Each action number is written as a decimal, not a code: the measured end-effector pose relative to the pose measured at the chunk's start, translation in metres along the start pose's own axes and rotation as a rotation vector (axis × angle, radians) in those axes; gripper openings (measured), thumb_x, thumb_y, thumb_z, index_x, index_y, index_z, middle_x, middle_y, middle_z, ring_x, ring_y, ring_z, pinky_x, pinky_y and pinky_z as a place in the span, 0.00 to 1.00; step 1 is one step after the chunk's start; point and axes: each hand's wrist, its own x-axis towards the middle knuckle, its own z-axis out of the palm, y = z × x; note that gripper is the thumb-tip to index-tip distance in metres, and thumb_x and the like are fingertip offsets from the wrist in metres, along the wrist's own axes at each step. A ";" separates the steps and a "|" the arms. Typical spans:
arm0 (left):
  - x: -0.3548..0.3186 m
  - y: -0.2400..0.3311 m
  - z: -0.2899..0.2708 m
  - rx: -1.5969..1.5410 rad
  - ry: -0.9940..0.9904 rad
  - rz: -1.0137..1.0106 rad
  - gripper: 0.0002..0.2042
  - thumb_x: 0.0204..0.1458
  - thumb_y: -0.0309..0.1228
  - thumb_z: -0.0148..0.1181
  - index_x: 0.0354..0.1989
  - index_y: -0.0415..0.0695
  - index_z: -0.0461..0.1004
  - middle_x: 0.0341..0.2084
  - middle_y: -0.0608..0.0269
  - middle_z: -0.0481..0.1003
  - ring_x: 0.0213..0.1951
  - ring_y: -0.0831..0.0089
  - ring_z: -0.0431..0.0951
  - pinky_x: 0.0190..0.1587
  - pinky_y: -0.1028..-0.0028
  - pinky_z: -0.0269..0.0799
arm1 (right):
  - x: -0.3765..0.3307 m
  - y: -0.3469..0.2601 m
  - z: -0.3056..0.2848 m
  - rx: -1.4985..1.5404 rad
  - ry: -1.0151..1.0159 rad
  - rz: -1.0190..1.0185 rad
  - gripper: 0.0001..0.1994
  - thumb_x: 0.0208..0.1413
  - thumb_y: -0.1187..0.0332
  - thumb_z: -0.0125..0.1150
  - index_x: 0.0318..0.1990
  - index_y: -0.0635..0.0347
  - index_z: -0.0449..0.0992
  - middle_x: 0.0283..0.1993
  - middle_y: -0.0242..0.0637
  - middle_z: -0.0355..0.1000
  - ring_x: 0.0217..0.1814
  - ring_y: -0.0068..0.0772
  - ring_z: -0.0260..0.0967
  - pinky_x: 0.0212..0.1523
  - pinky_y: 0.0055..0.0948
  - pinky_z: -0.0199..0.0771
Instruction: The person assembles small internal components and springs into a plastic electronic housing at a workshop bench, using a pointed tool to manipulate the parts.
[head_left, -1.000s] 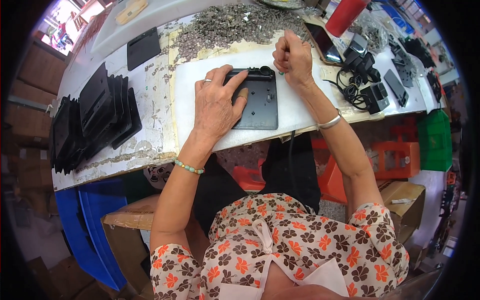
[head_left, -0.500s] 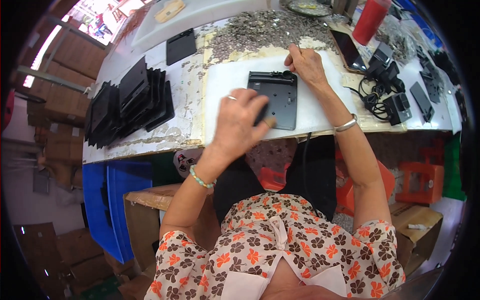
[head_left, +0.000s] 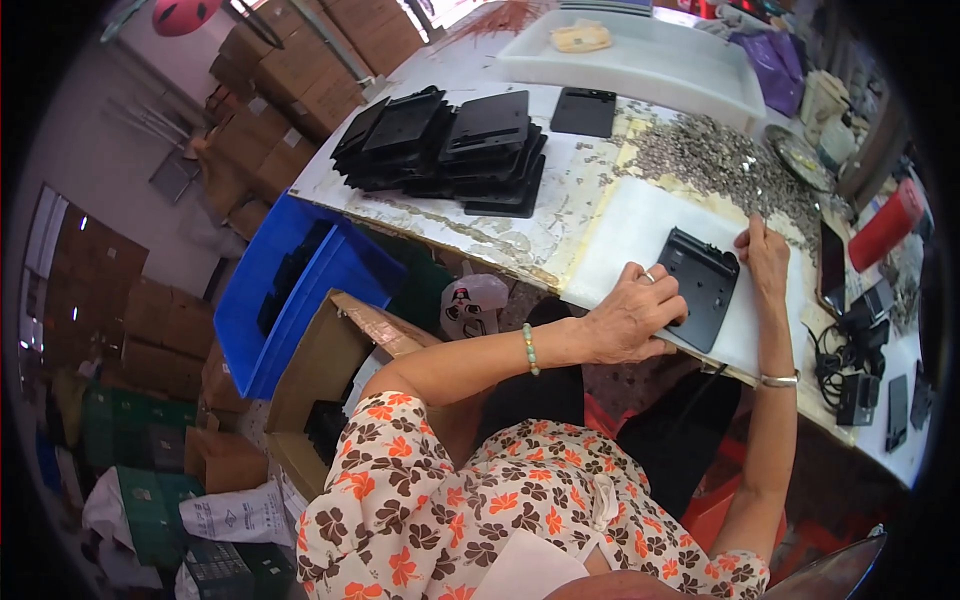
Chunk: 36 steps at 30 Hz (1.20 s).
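A black plastic housing (head_left: 705, 295) lies on a white foam sheet (head_left: 622, 232), its open inner side with small posts facing up. My left hand (head_left: 640, 315) is at the housing's lower left corner, fingers curled and thumb by the near edge. The hand hides that corner and whatever may be in its grip. Just beyond the upper right corner, my right hand (head_left: 766, 258) rests with thumb and forefinger pinched together. Anything between those fingertips is too small to make out. Past it spreads a heap of small metal parts (head_left: 705, 155).
Stacked black housings (head_left: 485, 130) stand at the table's left, with a single black panel (head_left: 584, 111) beyond. A white tray (head_left: 660, 75) is at the back. On the right lie a phone (head_left: 831, 265), a red bottle (head_left: 887, 225) and black adapters with cables (head_left: 858, 398). A blue bin (head_left: 262, 330) stands below left.
The view has swung left, so the table appears farther right. My left hand has gone from a blurred, spread pose over the housing to curled fingers at its corner. My right hand stays pinched.
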 end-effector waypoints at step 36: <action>0.025 -0.007 -0.009 -0.619 0.154 -0.880 0.28 0.43 0.22 0.65 0.58 0.38 0.70 0.50 0.49 0.68 0.53 0.63 0.70 0.53 0.70 0.71 | -0.019 -0.023 -0.021 0.076 -0.411 0.083 0.19 0.59 0.60 0.55 0.23 0.68 0.75 0.14 0.36 0.71 0.11 0.22 0.66 0.14 0.23 0.67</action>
